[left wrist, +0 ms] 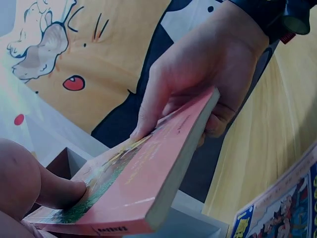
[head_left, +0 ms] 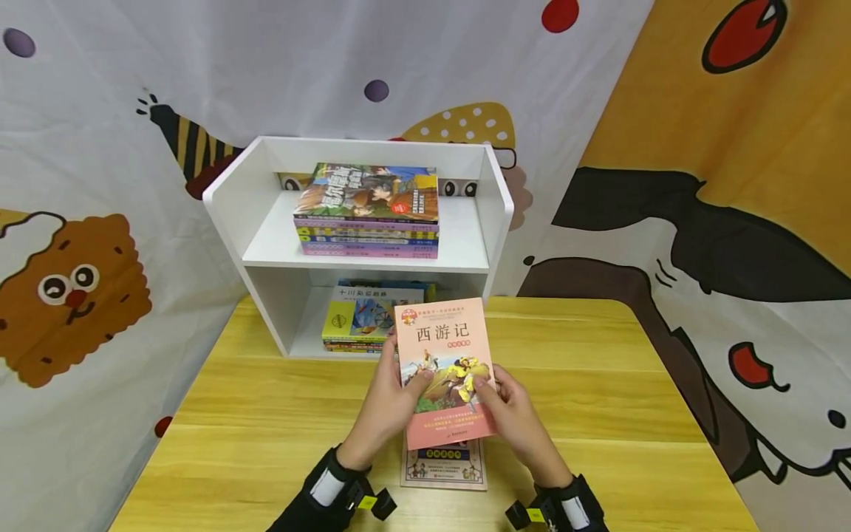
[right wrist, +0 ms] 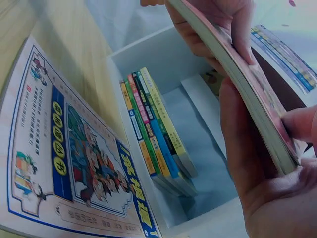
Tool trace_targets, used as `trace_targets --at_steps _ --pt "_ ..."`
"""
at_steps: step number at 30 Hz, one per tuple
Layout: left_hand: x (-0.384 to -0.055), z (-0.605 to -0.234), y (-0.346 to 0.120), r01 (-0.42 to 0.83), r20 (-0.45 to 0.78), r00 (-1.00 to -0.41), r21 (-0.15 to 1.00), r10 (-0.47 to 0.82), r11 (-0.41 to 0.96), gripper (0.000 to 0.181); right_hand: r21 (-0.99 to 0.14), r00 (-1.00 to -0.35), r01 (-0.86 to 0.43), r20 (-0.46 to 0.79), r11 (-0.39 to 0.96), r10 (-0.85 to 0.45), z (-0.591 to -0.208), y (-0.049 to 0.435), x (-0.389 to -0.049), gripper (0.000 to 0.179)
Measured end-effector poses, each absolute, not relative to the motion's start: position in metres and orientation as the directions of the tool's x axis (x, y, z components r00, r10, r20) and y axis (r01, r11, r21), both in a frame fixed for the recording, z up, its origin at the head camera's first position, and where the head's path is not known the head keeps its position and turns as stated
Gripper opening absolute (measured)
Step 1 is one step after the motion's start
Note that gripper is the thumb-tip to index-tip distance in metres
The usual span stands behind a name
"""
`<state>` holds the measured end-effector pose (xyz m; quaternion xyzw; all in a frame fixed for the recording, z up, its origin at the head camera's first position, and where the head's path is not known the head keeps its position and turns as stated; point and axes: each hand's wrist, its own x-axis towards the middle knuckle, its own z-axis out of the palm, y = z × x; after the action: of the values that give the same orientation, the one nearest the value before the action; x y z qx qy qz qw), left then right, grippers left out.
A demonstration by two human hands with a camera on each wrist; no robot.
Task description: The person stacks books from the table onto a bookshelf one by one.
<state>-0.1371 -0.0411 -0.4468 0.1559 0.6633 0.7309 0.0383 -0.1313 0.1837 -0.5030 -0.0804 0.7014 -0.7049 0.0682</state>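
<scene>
A pink paperback book [head_left: 444, 427] with an illustrated cover is held tilted above the table by both hands. On its left edge the left hand [head_left: 394, 391] grips it, thumb lying across the cover. The right hand [head_left: 517, 415] grips the right edge the same way. Thumbs on the cover and fingers behind it also show in the right wrist view. Beneath the pink book, another book [head_left: 444, 473] with a pale cover and blue bands lies on the table, partly hidden in the head view.
A white two-tier shelf [head_left: 362, 260] stands at the back of the wooden table [head_left: 572, 355]. Its upper tier bears a stack of several books [head_left: 368, 199]. More stacked books [head_left: 352, 325] lie in the lower tier. A cartoon-printed cloth [head_left: 279, 66] hangs behind.
</scene>
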Motion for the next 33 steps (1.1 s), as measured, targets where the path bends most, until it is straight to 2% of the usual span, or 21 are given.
trace_targets --at_steps 9,14,18,22,26,33 --pt "-0.133 -0.444 -0.047 0.091 0.121 -0.945 0.989 0.303 -0.113 0.067 -0.999 -0.978 -0.044 0.040 0.018 -0.204 -0.507 0.182 -0.130 0.041" --pt "-0.138 -0.447 -0.061 0.060 0.063 -0.941 0.998 0.332 -0.019 0.066 -0.998 -0.973 -0.069 0.067 -0.001 -0.221 -0.502 0.187 -0.131 0.040" --pt "-0.146 -0.447 -0.077 0.036 0.052 -0.938 0.998 0.342 -0.053 0.063 -0.997 -0.960 -0.083 0.078 0.006 -0.269 -0.494 0.194 -0.134 0.038" --pt "-0.152 -0.444 -0.093 0.087 0.132 -0.917 0.987 0.377 -0.133 0.070 -0.996 -0.940 -0.087 0.072 0.030 -0.333 -0.485 0.201 -0.139 0.037" --pt "-0.156 -0.438 -0.107 0.158 0.207 -0.877 0.976 0.433 -0.147 0.071 -0.993 -0.911 -0.104 0.076 0.049 -0.406 -0.474 0.205 -0.144 0.037" --pt "-0.156 -0.429 -0.118 0.233 0.205 -0.829 0.972 0.521 -0.012 0.060 -0.991 -0.843 -0.109 0.052 0.076 -0.535 -0.461 0.204 -0.151 0.032"
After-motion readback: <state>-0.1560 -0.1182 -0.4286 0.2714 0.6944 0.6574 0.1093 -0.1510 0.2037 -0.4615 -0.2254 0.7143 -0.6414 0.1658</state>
